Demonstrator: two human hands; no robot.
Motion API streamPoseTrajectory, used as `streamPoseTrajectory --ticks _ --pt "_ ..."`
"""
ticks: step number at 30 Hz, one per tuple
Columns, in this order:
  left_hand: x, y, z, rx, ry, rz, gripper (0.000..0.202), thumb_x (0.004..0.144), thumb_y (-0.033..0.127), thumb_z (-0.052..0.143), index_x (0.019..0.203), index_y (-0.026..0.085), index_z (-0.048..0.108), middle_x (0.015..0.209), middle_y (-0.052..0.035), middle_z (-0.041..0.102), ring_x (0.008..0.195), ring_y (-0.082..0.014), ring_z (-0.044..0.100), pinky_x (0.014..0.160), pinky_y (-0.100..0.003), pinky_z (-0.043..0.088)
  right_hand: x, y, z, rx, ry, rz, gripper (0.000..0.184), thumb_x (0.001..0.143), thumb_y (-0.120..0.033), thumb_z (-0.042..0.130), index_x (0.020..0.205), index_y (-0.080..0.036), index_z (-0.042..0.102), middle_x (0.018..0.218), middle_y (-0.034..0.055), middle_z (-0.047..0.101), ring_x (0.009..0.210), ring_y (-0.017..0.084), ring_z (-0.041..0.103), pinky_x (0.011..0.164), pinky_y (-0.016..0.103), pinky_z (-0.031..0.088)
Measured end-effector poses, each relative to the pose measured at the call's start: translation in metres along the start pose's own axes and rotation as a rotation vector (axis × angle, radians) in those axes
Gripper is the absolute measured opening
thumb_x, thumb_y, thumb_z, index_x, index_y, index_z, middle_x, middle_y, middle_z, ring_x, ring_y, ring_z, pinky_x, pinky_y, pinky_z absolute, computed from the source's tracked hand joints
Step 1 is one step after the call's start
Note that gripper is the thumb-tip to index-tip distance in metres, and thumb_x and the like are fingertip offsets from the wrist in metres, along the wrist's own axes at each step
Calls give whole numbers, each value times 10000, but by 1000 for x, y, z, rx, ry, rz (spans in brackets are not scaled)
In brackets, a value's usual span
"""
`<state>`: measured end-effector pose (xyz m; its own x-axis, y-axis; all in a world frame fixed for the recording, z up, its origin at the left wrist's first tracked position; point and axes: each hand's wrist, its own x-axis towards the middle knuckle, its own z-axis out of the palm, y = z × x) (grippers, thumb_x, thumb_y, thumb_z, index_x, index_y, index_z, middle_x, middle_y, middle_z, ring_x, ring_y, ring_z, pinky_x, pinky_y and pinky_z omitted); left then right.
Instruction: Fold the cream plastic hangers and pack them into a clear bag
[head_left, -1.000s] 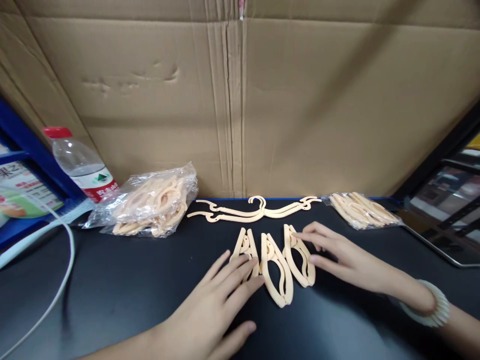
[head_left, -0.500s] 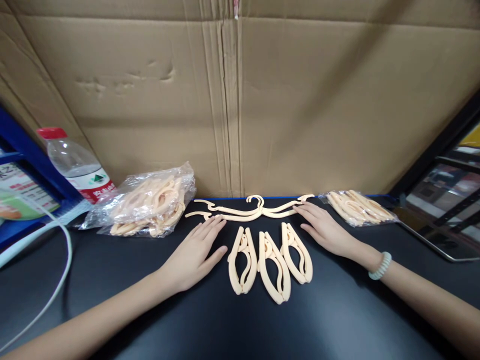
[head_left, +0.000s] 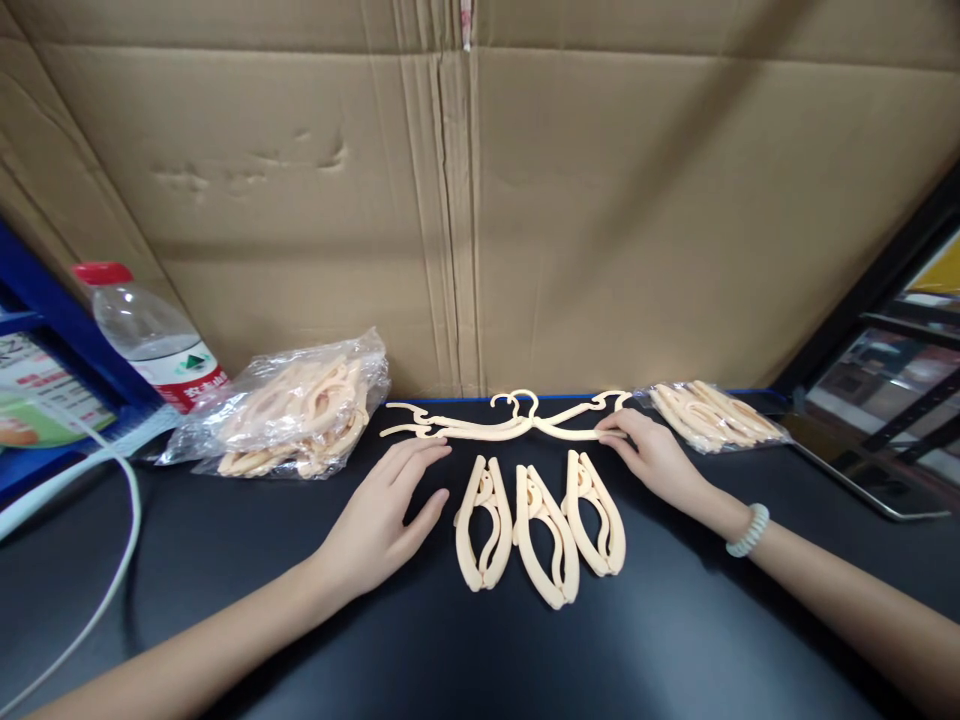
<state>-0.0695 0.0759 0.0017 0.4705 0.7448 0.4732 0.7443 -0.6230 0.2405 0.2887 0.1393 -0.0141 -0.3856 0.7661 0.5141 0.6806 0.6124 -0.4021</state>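
Observation:
Two cream plastic folding hangers lie unfolded near the back of the black table, overlapping at their hooks. My right hand (head_left: pixel 651 458) pinches the right arm end of the front hanger (head_left: pixel 571 434); the rear hanger (head_left: pixel 576 415) lies just behind. My left hand (head_left: pixel 382 520) rests with fingers apart by the left arms of the two hangers, its fingertips close to the front one; whether they touch it I cannot tell. Between my forearms lie three folded hangers in a row: the left one (head_left: pixel 464 535), the middle one (head_left: pixel 529 555) and the right one (head_left: pixel 616 525).
A clear bag of folded hangers (head_left: pixel 300 405) lies at left, before a bottle with a red cap (head_left: pixel 105 273). Another bagged bundle (head_left: pixel 712 415) lies at back right. A cardboard wall (head_left: pixel 637 220) stands behind. A white cable (head_left: pixel 133 520) curves at left.
My right hand has closed on the front hanger's right end, and that hanger has shifted slightly right. My left fingertips have slid slightly off the left end.

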Motion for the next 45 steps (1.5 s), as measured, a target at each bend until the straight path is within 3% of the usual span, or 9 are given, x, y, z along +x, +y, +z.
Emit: streamPoseTrajectory --ticks 6,12,17,20,27,32,36,41,45 --pt "-3 12 -2 -292 100 -215 238 933 305 493 1152 213 512 1085 -81 625 992 -236 623 888 -392 512 -1 -8 -14 -34 158 -3 92 941 -247 508 901 -210 582 853 47 624 797 225 593 726 368 471" --pt "-1 25 -3 -831 255 -520 660 910 383 553 1457 312 191 1442 -111 347 1053 -213 634 957 -382 502 -8 -28 -25 -87 221 -123 83 951 -192 501 931 -210 580 853 40 613 802 209 583 732 349 459" --pt "-5 40 -8 -882 221 -425 775 901 330 588 1498 387 96 1500 -87 308 1025 -197 638 952 -365 506 -12 -37 -20 -90 226 -216 87 948 -147 504 953 -204 570 871 47 624 864 216 584 802 370 451" --pt "-6 42 -8 -816 209 -329 815 904 282 579 1507 375 39 1440 -91 414 1030 -192 631 942 -358 506 -14 -40 -17 -113 213 -250 83 944 -140 513 947 -204 566 865 41 633 853 212 589 800 372 444" --pt "-3 38 -17 -620 -9 -320 428 858 314 609 1273 230 548 1102 -74 645 702 -131 629 715 -290 569 -22 -45 -16 -144 134 -287 110 959 -140 481 975 -202 571 896 41 641 886 212 591 839 392 424" --pt "-53 75 -50 -544 -11 -464 484 792 269 657 1268 251 567 856 -15 689 669 -141 635 694 -257 576 -37 -60 -19 -148 138 -339 107 950 -140 501 986 -199 583 916 50 657 939 236 569 873 415 398" --pt "-80 103 -57 -523 104 -637 296 813 309 645 1094 234 697 867 -37 723 768 -182 676 762 -270 571 -43 -69 -20 -241 234 -401 136 938 -139 519 1001 -213 614 958 57 685 882 249 547 815 415 402" --pt "-46 87 -52 -767 225 -688 283 726 346 757 958 185 739 971 -80 739 932 -245 682 834 -287 554 -38 -71 -26 -432 336 -329 230 947 -117 451 998 -212 654 953 84 674 688 187 558 621 328 423" --pt "-8 70 -45 -975 267 -659 310 694 310 792 943 142 715 902 -76 721 752 -175 653 681 -257 540 -32 -67 -36 -680 403 -279 261 947 -105 438 1009 -220 664 1070 69 694 584 138 575 529 307 387"
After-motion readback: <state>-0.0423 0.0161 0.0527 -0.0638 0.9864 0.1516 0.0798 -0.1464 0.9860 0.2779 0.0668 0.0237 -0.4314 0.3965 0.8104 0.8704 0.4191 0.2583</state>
